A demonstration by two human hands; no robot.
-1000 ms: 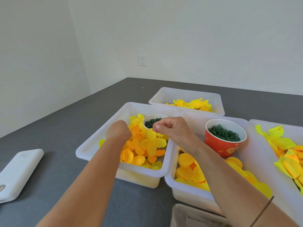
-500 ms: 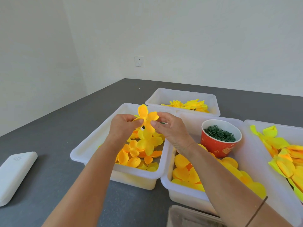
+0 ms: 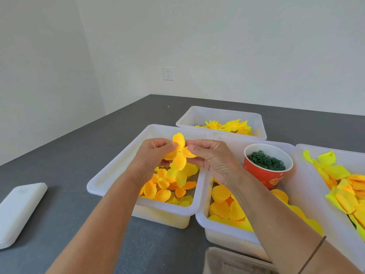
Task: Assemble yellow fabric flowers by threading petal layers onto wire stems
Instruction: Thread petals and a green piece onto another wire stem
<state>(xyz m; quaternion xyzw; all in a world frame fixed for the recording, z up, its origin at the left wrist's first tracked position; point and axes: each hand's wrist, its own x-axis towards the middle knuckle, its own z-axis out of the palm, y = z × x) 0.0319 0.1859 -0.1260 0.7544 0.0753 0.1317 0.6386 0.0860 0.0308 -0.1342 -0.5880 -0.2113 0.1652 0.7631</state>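
Observation:
A yellow-orange petal layer (image 3: pixel 179 153) with a small hole in its middle is held up above the near left white bin (image 3: pixel 110 175). My left hand (image 3: pixel 152 157) pinches its left petals and my right hand (image 3: pixel 211 157) pinches its right petal. Below them the bin holds several loose small orange-yellow petal layers (image 3: pixel 167 186). No wire stem can be made out between the fingers.
A red paper cup (image 3: pixel 264 175) of dark green rings stands in the middle bin (image 3: pixel 223 230) with larger yellow petals. A far bin (image 3: pixel 219 115) holds finished yellow flowers. A right bin (image 3: pixel 308 151) holds bright yellow petals. A white box (image 3: pixel 17 208) lies at the left on the grey table.
A second ago both hands were low in the bin, the right pinching at the small cup. They have risen with a petal layer, now held closer between both hands.

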